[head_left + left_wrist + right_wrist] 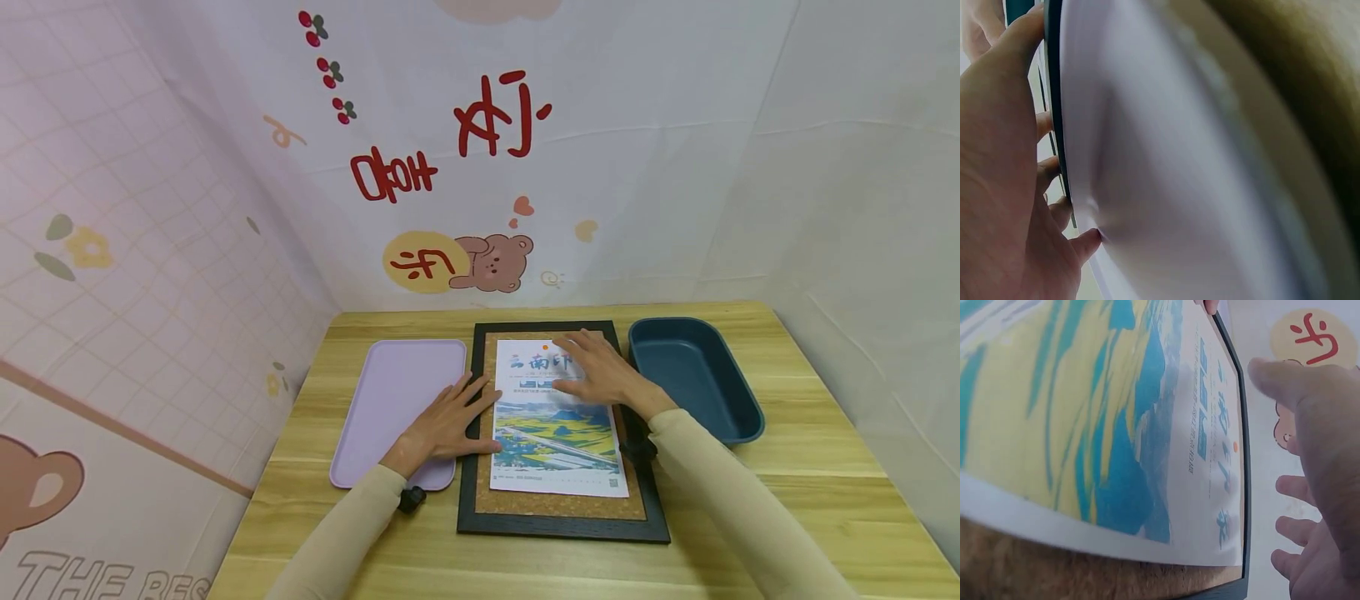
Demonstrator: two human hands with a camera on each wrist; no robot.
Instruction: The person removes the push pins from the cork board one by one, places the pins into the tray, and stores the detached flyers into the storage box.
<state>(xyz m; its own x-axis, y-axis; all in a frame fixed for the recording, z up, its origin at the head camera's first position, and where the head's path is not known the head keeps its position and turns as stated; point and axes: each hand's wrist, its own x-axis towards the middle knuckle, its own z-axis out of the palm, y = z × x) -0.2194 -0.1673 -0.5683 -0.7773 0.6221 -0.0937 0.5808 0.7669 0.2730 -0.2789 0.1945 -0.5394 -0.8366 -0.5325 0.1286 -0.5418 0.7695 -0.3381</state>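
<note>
A printed poster (555, 442) with blue Chinese characters and a yellow-green landscape lies on a black-framed cork board (558, 506). An orange dot (545, 347), like a pushpin head, sits at the middle of its top edge. My left hand (450, 421) rests spread over the board's left side, with fingertips and thumb at the poster's left edge. Over the poster's upper right part is my right hand (603, 371), its fingers loosely spread and holding nothing. The right wrist view shows the poster's side edge (1085, 532) curving a little above the cork.
Left of the board lies a lilac tray (397, 392), partly under my left hand and wrist. A dark blue deep tray (686, 375) stands to the right, beside my right forearm. The wooden table (817, 467) meets a printed cloth wall (637, 167) at the back.
</note>
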